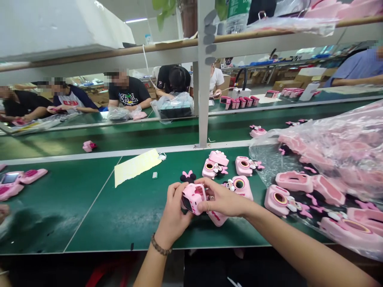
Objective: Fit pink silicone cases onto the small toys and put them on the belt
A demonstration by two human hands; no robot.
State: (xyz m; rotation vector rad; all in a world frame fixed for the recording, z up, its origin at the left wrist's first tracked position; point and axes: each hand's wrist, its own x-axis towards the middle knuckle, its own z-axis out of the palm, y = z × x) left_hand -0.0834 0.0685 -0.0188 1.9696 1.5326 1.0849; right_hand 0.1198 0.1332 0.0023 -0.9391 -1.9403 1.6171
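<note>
Over the green work surface, a pink toy camera [196, 198] with a dark screen is held between both hands. My left hand [174, 211] wraps its left side, a beaded bracelet on the wrist. From the right, my right hand [220, 197] grips the camera's other side, thumb at the lower edge and fingers along the top. Black ears with a pink bow [188, 176] show just above it. Beneath my right hand lies a pink piece [218, 218], partly covered. A pink camera front with a round lens [243, 186] rests just beyond that hand.
Clear plastic bags of pink shells [338, 151] spread over the right side. A yellow paper [136, 167] lies ahead, left of a metal post [203, 79]. More pink pieces [13, 180] sit far left. Several people work across the conveyor [143, 137].
</note>
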